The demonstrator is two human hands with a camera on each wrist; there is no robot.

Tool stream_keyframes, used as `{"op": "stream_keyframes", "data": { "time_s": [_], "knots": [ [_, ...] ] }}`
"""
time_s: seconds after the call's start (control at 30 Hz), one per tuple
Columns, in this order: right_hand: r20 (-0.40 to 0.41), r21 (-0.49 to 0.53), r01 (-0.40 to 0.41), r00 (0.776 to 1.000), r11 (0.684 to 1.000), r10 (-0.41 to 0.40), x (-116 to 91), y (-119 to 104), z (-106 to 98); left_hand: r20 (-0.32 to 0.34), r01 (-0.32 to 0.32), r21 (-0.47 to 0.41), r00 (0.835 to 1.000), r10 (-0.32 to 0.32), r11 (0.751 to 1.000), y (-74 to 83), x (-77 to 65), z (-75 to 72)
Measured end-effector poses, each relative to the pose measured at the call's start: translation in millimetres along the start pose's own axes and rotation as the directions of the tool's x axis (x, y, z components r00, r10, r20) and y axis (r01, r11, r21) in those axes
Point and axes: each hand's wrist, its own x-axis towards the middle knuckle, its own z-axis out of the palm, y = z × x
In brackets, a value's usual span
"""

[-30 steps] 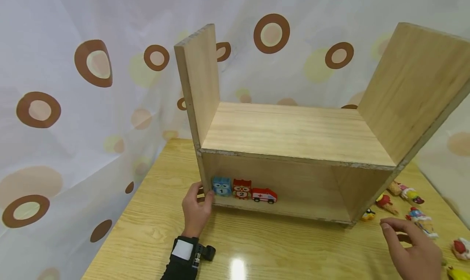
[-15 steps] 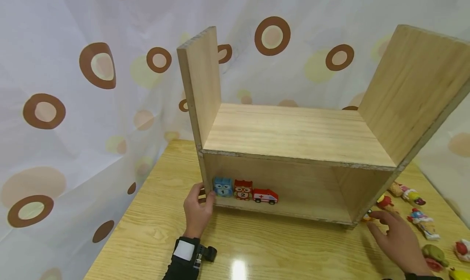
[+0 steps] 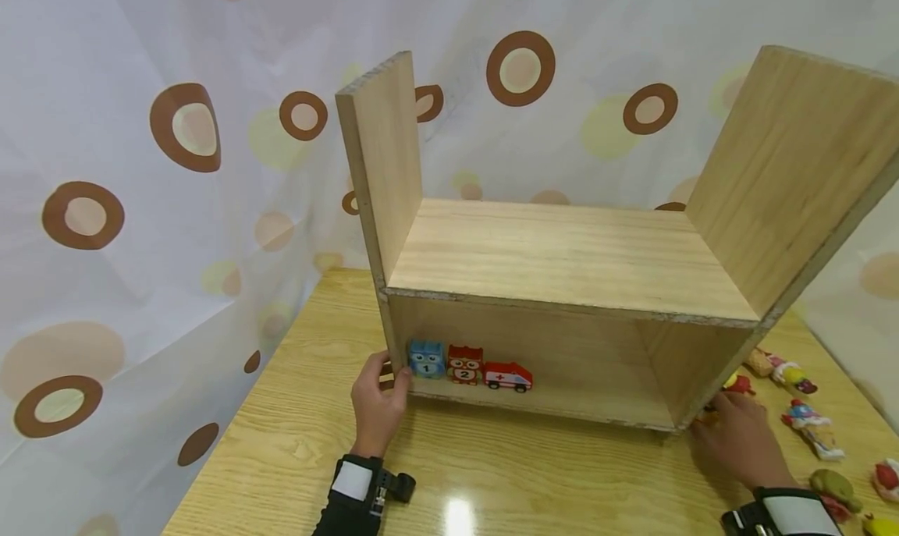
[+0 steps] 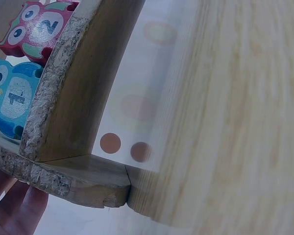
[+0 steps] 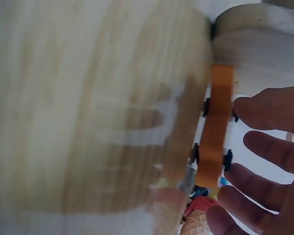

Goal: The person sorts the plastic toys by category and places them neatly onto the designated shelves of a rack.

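My left hand [image 3: 378, 403] grips the lower left side panel of a two-tier wooden shelf [image 3: 562, 247], thumb at the front edge. In the lower compartment a blue owl block [image 3: 426, 360] marked 1, a red owl block [image 3: 464, 364] marked 2 and a red toy ambulance [image 3: 509, 377] stand in a row. Just right of the shelf's lower corner, my right hand [image 3: 740, 438] is down at an orange toy car [image 5: 217, 127]. Its thumb and fingers are spread along one side of the car, fingertips right at the black wheels. From the head view the hand mostly hides the car.
At the right lie several toys: ice cream cones [image 3: 811, 428], a green and red piece [image 3: 833, 489], and a yellow piece at the lower corner [image 3: 881, 526]. The wooden table [image 3: 281, 427] meets a spotted cloth [image 3: 175, 286] behind and at the left.
My right hand has moved left and forward from the loose toys to the orange car beside the shelf. My left hand keeps its grip on the panel.
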Motion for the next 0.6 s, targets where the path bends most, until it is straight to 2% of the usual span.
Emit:
{"op": "stream_keyframes", "data": {
  "time_s": [0.07, 0.17, 0.27, 0.4, 0.6],
  "knots": [
    [0.024, -0.017, -0.005, 1.0, 1.0, 0.005, 3, 2, 3, 0.002, -0.001, -0.001, 1.0, 0.001, 1.0, -0.5, -0.5, -0.1],
    [0.055, -0.017, 0.031, 0.998, 0.999, -0.03, 7, 6, 5, 0.003, -0.002, 0.0, 1.0, 0.002, 1.0, -1.0, -0.8, -0.2],
    [0.112, 0.021, 0.051, 0.992, 0.998, -0.053, 11, 10, 6, 0.0, -0.01, -0.005, 1.0, 0.01, 1.0, -1.8, -0.5, 0.1],
    [0.182, 0.07, 0.019, 0.983, 0.997, -0.032, 16, 14, 5, -0.008, -0.023, -0.014, 1.0, 0.022, 1.0, -3.2, 0.2, 1.0],
    [0.26, 0.08, -0.081, 0.964, 0.993, 0.058, 21, 16, 5, 0.003, 0.014, -0.023, 1.0, -0.014, 1.0, -3.6, -1.0, 0.7]
  ]
}}
